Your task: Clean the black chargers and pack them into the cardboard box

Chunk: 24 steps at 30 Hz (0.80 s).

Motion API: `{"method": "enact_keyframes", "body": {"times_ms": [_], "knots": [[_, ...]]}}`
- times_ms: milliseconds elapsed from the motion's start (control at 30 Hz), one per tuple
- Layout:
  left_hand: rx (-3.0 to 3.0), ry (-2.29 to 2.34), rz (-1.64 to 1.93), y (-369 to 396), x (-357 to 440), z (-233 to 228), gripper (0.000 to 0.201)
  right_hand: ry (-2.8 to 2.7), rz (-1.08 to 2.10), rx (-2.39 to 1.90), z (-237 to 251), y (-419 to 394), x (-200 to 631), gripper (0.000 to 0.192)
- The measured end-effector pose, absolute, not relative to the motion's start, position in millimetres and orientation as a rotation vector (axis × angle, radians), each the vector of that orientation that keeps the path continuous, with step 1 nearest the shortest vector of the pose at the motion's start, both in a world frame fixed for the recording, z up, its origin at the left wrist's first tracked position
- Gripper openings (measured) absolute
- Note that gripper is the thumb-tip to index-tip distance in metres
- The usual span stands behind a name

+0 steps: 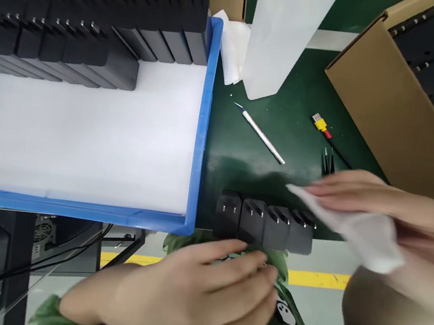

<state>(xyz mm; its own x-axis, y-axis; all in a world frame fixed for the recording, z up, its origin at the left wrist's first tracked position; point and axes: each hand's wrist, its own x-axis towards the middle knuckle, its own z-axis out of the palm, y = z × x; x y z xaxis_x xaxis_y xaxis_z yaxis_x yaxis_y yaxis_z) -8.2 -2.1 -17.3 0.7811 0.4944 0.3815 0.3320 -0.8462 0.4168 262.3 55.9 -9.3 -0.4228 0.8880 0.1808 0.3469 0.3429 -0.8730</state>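
Note:
Several black power adapters with metal prongs stand in a row at the near table edge. Just in front of them my left hand is open, palm down, fingers stretched towards the row and slightly blurred. I cannot tell whether its fingertips touch the adapters. To their right, my right hand is closed on a crumpled white wipe, smeared by motion. One corner of the wipe sticks out towards the row. Beyond that hand lie tweezers, their handle end hidden by my fingers.
A blue tray on the left holds rows of black adapters on a white liner. A craft knife lies on the green table. Behind are white wipes and a white panel. A USB cable lies beside a cardboard box.

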Motion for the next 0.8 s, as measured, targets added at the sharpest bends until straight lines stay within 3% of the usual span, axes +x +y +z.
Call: {"method": "enact_keyframes", "body": {"times_ms": [167, 333, 633, 800], "knots": [[2.931, 0.28, 0.587, 26.2, 25.6, -23.7, 0.032, -2.134, 1.481, -0.566, -7.5, 108.7, 202.2, 0.036], [3.025, 0.261, 0.593, 38.0, 25.9, -38.5, 0.033, -2.372, 1.722, -0.525, -14.9, 123.3, 200.3, 0.042], [2.806, 0.366, 0.647, 33.4, 28.8, -42.0, 0.032, -2.42, 1.52, -0.57, -22.8, 119.1, 233.2, 0.034], [2.671, 0.532, 0.673, 32.2, 32.2, -36.7, 0.02, -2.383, 1.322, -0.722, -29.5, 94.9, 257.8, 0.03]]}}
